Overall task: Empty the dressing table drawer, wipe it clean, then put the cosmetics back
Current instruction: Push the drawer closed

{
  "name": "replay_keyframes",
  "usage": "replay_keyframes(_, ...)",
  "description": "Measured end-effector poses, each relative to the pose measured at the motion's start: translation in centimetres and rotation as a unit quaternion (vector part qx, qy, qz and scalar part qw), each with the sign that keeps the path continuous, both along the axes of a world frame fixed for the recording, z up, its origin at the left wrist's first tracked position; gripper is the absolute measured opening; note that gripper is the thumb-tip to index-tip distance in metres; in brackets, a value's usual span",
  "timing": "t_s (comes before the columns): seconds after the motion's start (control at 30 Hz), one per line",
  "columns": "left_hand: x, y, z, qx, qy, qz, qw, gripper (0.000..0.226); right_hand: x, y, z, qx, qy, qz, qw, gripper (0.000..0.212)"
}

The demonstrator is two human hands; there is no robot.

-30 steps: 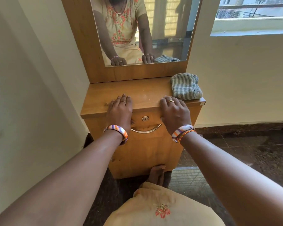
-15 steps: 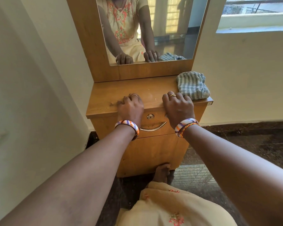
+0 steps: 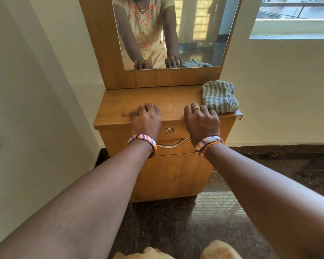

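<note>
Left hand and right hand rest on the dressing table front edge, fingers curled, apparently gripping nothing; drawer closed.

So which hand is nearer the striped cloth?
The right hand: its fingers lie right beside the striped cloth on the tabletop; the left hand rests further away.

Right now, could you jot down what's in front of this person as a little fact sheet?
drawer: closed, metal handle, lock above it
left hand: fingers curled, resting on the front edge of the tabletop
right hand: fingers curled on the same edge, beside the cloth
cloth: striped, crumpled, on the tabletop's right end
mirror: reflects both hands and the cloth
cosmetics: none in view
progress: drawer not yet opened
</note>
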State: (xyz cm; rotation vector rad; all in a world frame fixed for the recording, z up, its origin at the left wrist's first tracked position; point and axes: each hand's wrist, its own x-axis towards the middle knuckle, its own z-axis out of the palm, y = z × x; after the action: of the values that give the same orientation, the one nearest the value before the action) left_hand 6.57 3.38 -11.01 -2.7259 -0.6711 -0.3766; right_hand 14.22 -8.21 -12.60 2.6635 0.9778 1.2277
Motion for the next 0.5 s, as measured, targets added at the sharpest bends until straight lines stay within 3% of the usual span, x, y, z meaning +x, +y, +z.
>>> replay_keyframes(0.5,-0.23,-0.31,0.79,0.011,0.034,0.013,0.999,0.054,0.37,-0.16,0.52,-0.021,-0.004,0.034,0.999,0.014)
